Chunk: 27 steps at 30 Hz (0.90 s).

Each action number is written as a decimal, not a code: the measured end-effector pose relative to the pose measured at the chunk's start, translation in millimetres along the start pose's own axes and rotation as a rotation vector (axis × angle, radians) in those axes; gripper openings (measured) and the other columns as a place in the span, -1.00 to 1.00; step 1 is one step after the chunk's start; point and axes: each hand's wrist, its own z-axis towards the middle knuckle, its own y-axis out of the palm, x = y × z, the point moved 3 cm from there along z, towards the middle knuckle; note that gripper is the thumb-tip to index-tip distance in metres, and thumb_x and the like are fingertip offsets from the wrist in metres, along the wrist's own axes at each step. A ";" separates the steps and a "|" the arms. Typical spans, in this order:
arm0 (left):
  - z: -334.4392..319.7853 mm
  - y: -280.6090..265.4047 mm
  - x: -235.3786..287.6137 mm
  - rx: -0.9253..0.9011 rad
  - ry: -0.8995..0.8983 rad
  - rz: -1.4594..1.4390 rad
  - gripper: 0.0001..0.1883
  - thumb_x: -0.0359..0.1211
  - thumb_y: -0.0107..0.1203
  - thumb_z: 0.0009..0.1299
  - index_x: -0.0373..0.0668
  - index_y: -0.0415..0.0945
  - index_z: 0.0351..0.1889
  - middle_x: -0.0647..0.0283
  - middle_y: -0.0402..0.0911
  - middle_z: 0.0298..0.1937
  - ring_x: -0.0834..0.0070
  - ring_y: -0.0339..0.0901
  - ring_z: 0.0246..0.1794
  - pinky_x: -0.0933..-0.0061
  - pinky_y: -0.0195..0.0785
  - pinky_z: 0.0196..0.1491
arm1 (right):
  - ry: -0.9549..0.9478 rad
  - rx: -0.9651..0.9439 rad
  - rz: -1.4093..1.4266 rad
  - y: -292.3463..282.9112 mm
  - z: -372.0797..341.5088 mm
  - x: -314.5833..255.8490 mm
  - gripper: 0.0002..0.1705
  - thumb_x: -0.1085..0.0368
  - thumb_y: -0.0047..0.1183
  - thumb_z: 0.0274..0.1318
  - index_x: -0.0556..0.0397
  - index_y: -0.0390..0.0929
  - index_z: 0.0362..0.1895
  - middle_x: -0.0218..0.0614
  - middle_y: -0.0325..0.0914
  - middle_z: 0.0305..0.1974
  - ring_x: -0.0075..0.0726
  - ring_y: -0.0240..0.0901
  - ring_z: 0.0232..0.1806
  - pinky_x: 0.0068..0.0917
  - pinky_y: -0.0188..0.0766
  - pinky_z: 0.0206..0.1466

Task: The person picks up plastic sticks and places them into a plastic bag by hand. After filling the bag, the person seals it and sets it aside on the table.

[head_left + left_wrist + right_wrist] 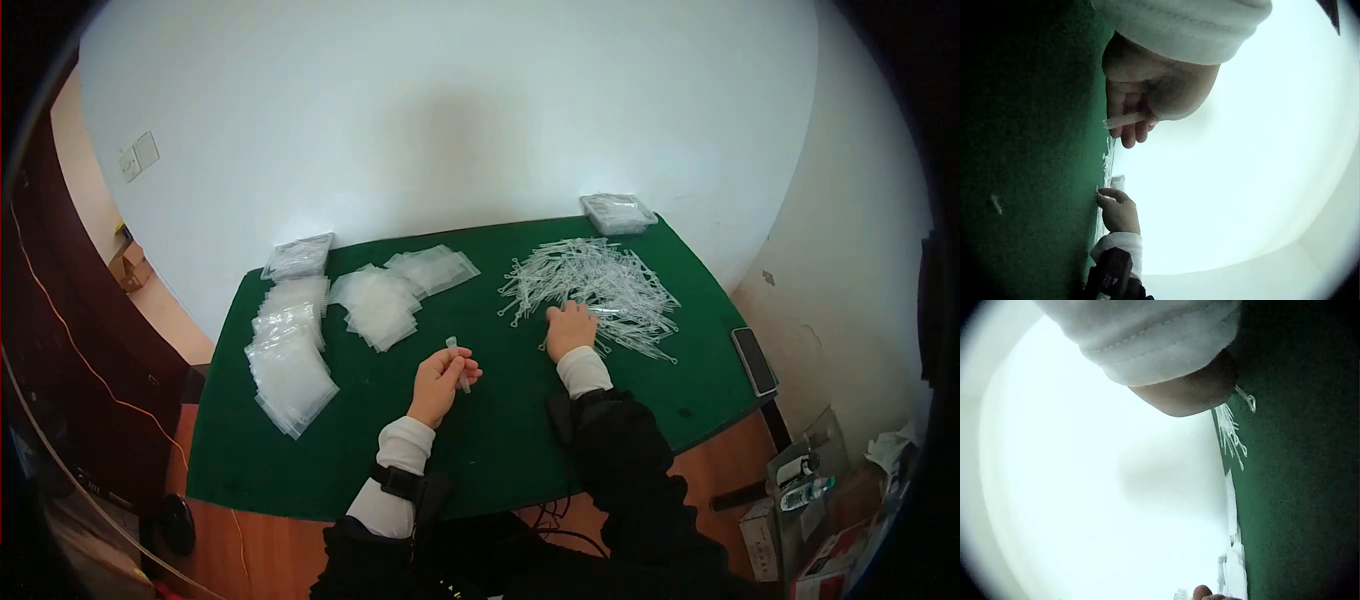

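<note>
In the head view my left hand (pixel 434 386) grips a small bundle of clear plastic sticks (pixel 452 344) above the middle of the table. The left wrist view shows the bundle (pixel 1125 120) lying across the curled fingers, its ends sticking out past them. My right hand (pixel 572 329) is at the near edge of a loose pile of clear plastic sticks with looped ends (pixel 610 283). In the left wrist view the right hand's (pixel 1120 213) thumb and forefinger pinch a thin pale stick. One looped stick (pixel 1247 399) pokes out beside that hand in the right wrist view.
On the green table (pixel 330 470), fanned clear bags (pixel 290 370) lie at the left, with further bags (pixel 378 305) nearer the middle. Plastic boxes stand along the back edge, one left (pixel 299 256), one right (pixel 618 213). A phone (pixel 754 361) lies at the right edge.
</note>
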 end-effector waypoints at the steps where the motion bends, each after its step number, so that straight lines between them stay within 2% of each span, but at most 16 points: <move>1: -0.2 0.2 -0.4 -0.005 -0.005 0.001 -0.79 -0.38 -0.18 0.36 -0.31 0.34 -0.14 0.21 0.47 -0.31 0.46 0.48 -0.29 0.49 0.39 -0.19 | 0.063 -0.044 -0.070 -1.4 0.1 4.3 -0.86 0.23 -0.10 -0.10 -0.15 0.49 -0.41 -0.30 0.37 -0.25 -0.19 0.22 -0.13 -0.20 0.16 -0.15; 2: -0.2 0.6 -0.7 -0.010 -0.009 0.001 -0.79 -0.38 -0.18 0.36 -0.31 0.34 -0.14 0.21 0.47 -0.31 0.46 0.48 -0.29 0.49 0.39 -0.19 | 0.126 -0.088 -0.141 -3.1 0.4 7.5 -0.85 0.20 -0.12 -0.09 -0.14 0.48 -0.42 -0.29 0.37 -0.24 -0.19 0.22 -0.12 -0.18 0.15 -0.15; 7: 1.3 -0.7 -2.6 -0.021 0.001 -0.018 -0.79 -0.37 -0.19 0.36 -0.30 0.34 -0.14 0.21 0.47 -0.30 0.46 0.48 -0.28 0.48 0.38 -0.19 | 0.120 -0.142 -0.228 -2.7 0.0 7.3 -0.85 0.16 -0.06 -0.09 -0.11 0.46 -0.43 -0.28 0.37 -0.26 -0.17 0.21 -0.09 -0.16 0.13 -0.13; 11: 2.6 -1.7 -2.7 0.020 -0.006 -0.064 -0.80 -0.37 -0.19 0.37 -0.31 0.34 -0.17 0.21 0.47 -0.32 0.46 0.48 -0.30 0.49 0.38 -0.19 | 0.033 -0.079 -0.155 -5.1 -0.8 0.0 -0.85 0.18 -0.01 -0.09 -0.05 0.43 -0.45 -0.29 0.42 -0.35 -0.16 0.31 -0.22 -0.23 0.20 -0.23; 14: 2.6 -3.9 -2.0 0.067 -0.017 -0.161 -0.80 -0.36 -0.19 0.37 -0.29 0.34 -0.18 0.21 0.47 -0.31 0.46 0.48 -0.27 0.48 0.37 -0.16 | -0.042 -0.214 0.592 -6.1 -1.3 -18.8 -0.90 0.28 -0.10 0.01 0.02 0.38 -0.42 -0.31 0.46 -0.45 -0.30 0.37 -0.40 -0.38 0.27 -0.33; 15: 2.1 -4.5 -1.9 0.072 -0.018 -0.159 -0.80 -0.36 -0.19 0.37 -0.29 0.34 -0.18 0.21 0.47 -0.31 0.46 0.48 -0.27 0.48 0.37 -0.16 | -0.044 -0.218 0.596 -5.0 -2.6 -23.9 -0.90 0.28 -0.10 0.01 0.02 0.38 -0.42 -0.31 0.46 -0.45 -0.30 0.37 -0.40 -0.38 0.27 -0.33; 18: 2.2 -4.6 0.6 0.110 0.019 -0.213 -0.80 -0.35 -0.18 0.37 -0.28 0.34 -0.17 0.20 0.48 -0.28 0.45 0.48 -0.25 0.48 0.36 -0.14 | -0.137 -0.475 1.283 -1.1 -9.0 -46.7 -0.90 0.31 -0.10 0.06 0.03 0.29 -0.42 -0.38 0.44 -0.53 -0.54 0.31 -0.59 -0.63 0.21 -0.55; 19: 1.9 -3.9 1.2 0.108 0.017 -0.211 -0.80 -0.35 -0.18 0.37 -0.28 0.34 -0.17 0.20 0.48 -0.28 0.45 0.48 -0.25 0.48 0.36 -0.14 | -0.134 -0.473 1.285 -7.2 -10.6 -52.6 -0.90 0.31 -0.10 0.06 0.03 0.29 -0.42 -0.38 0.44 -0.53 -0.54 0.31 -0.59 -0.63 0.21 -0.55; 22: 0.5 -2.7 2.9 0.132 0.050 -0.252 -0.79 -0.36 -0.19 0.37 -0.30 0.33 -0.16 0.19 0.48 -0.23 0.46 0.47 -0.22 0.47 0.35 -0.12 | -0.080 -0.741 1.588 -22.9 -20.9 -71.0 -0.93 0.34 -0.14 0.10 0.03 0.26 -0.38 -0.41 0.42 -0.52 -0.66 0.29 -0.57 -0.70 0.21 -0.55; 27: 1.7 0.4 4.1 0.048 0.114 -0.205 -0.78 -0.32 -0.17 0.37 -0.25 0.34 -0.13 0.20 0.48 -0.15 0.49 0.46 -0.18 0.49 0.33 -0.11 | -0.109 -0.726 1.642 -28.8 -28.7 -84.1 -0.93 0.39 -0.10 0.05 0.05 0.27 -0.40 -0.40 0.43 -0.53 -0.63 0.29 -0.60 -0.70 0.20 -0.57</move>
